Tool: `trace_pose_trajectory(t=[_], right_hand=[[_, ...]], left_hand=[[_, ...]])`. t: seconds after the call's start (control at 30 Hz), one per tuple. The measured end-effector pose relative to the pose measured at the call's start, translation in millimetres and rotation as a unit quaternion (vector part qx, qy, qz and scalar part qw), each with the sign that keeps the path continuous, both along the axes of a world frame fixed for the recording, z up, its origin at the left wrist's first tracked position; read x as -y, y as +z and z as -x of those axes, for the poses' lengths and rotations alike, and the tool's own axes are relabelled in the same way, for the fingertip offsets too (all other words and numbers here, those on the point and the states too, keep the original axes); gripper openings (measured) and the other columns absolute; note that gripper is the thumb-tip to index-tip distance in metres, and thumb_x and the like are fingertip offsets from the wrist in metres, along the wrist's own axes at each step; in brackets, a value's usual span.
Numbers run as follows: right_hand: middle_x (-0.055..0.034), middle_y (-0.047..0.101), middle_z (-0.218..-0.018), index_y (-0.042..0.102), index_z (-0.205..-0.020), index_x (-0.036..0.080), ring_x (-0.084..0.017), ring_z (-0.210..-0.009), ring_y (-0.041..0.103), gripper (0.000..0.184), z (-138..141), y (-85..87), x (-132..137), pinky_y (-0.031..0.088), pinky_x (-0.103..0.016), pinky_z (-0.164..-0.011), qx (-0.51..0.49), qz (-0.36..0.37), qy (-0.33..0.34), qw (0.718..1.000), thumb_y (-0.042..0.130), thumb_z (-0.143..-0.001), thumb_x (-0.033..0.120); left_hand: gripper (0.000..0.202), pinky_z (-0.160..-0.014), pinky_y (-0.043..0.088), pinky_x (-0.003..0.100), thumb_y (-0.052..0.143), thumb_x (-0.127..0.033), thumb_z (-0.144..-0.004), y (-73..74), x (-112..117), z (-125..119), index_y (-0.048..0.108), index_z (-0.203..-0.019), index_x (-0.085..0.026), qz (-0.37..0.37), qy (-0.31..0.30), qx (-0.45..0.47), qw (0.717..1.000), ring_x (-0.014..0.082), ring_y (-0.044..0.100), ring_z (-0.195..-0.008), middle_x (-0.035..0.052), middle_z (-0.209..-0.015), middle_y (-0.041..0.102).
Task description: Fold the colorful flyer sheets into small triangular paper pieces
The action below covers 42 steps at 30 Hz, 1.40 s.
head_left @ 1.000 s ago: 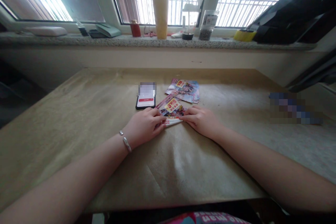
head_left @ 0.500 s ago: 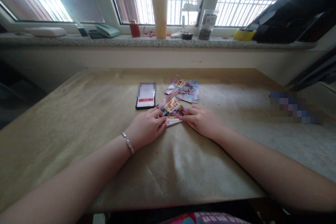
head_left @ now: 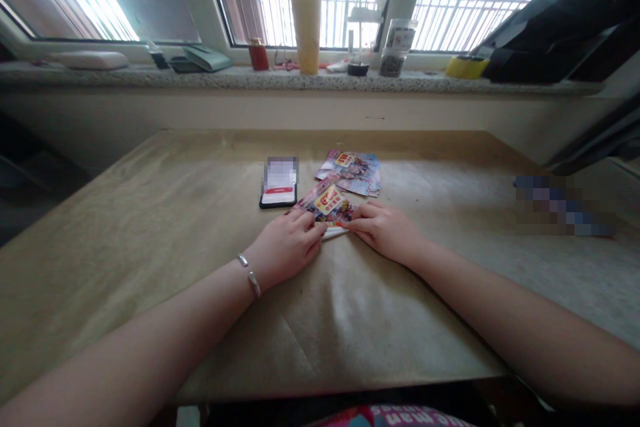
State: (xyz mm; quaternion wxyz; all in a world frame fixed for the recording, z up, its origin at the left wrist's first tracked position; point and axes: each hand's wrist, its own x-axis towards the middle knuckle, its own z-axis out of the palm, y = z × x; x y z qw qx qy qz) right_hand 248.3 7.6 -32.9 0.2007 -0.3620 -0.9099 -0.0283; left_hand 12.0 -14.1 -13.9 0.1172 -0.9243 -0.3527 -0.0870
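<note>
Both hands [head_left: 287, 250] on leaflet [head_left: 327, 203] — table [head_left: 150, 213], phone [head_left: 279, 188]

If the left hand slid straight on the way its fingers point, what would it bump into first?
The left hand holds the flyer, so that comes first. Past it, the fingertips of the right hand probably lie in its way, though depth is hard to judge.
</note>
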Motion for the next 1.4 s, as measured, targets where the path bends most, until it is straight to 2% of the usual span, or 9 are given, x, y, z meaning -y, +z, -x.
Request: trace_pose_trajectory(t=[0.1, 0.23, 0.37, 0.63, 0.8, 1.03, 1.4], right_hand=[[-0.0059, 0.066, -0.087, 0.073, -0.101, 0.026, -0.017, -0.083, 0.056, 0.023, 0, 0.0, 0, 0.044, -0.028, -0.073, -0.001, 0.002, 0.003, 1.0, 0.054, -0.09, 0.024], [-0.0062, 0.067, -0.089, 0.073, -0.099, 0.024, -0.018, -0.084, 0.057, 0.022, 0, 1.9, -1, 0.045, -0.029, -0.075, -0.018, 0.02, 0.009, 1.0, 0.053, -0.091, 0.024], [-0.0063, 0.068, -0.09, 0.072, -0.092, 0.02, -0.017, -0.085, 0.059, 0.019, -3, 4.4, -1, 0.047, -0.03, -0.078, -0.034, 0.05, 0.014, 0.998, 0.053, -0.09, 0.02], [-0.0059, 0.068, -0.089, 0.072, -0.09, 0.018, -0.017, -0.083, 0.061, 0.017, -12, 3.5, -4, 0.048, -0.029, -0.078, -0.026, 0.046, 0.004, 0.999, 0.054, -0.088, 0.018], [-0.0057, 0.068, -0.089, 0.072, -0.091, 0.019, -0.017, -0.084, 0.061, 0.018, -14, 1.4, -6, 0.048, -0.029, -0.078, -0.032, 0.043, 0.011, 0.998, 0.055, -0.087, 0.017], [-0.0066, 0.068, -0.087, 0.073, -0.09, 0.019, -0.016, -0.081, 0.061, 0.018, -16, -0.4, -8, 0.048, -0.029, -0.076, -0.05, 0.051, 0.013, 0.997, 0.055, -0.086, 0.017], [-0.0046, 0.065, -0.082, 0.073, -0.093, 0.022, -0.016, -0.078, 0.058, 0.019, -13, 4.6, -2, 0.042, -0.026, -0.068, 0.05, -0.002, -0.013, 0.999, 0.055, -0.087, 0.02]], left_hand=[[0.033, -0.098, 0.043, 0.044, 0.043, -0.032, -0.093, -0.2, -1, -1, 0.062, -0.113, -0.015, 0.021, -0.015, 0.008, 1.0, 0.0238, 0.055, -0.1, 0.0102, -0.1, 0.061], [0.036, -0.1, 0.041, 0.045, 0.04, -0.036, -0.095, 2.4, -2, 0, 0.06, -0.117, -0.016, 0.045, -0.023, 0.013, 0.999, 0.0226, 0.056, -0.097, 0.0092, -0.098, 0.062], [0.037, -0.096, 0.042, 0.044, 0.04, -0.036, -0.094, 4.2, -1, 1, 0.056, -0.123, -0.019, 0.045, -0.031, 0.013, 0.998, 0.023, 0.055, -0.094, 0.0088, -0.099, 0.061], [0.034, -0.097, 0.041, 0.045, 0.043, -0.036, -0.093, -0.3, 2, -3, 0.059, -0.117, -0.018, 0.049, -0.014, 0.013, 0.999, 0.0247, 0.054, -0.099, 0.0103, -0.103, 0.059], [0.036, -0.094, 0.043, 0.042, 0.043, -0.036, -0.093, -2.6, -1, -3, 0.058, -0.119, -0.017, 0.069, -0.023, 0.017, 0.997, 0.0248, 0.053, -0.103, 0.0096, -0.112, 0.059], [0.036, -0.09, 0.045, 0.04, 0.046, -0.037, -0.092, -0.6, -2, -5, 0.057, -0.119, -0.017, 0.062, -0.028, -0.004, 0.998, 0.0243, 0.054, -0.099, 0.0097, -0.109, 0.06], [0.029, -0.087, 0.049, 0.038, 0.042, -0.026, -0.093, -6.1, -2, -2, 0.061, -0.113, -0.015, 0.012, -0.046, 0.031, 0.998, 0.0223, 0.059, -0.096, 0.0092, -0.105, 0.066]])
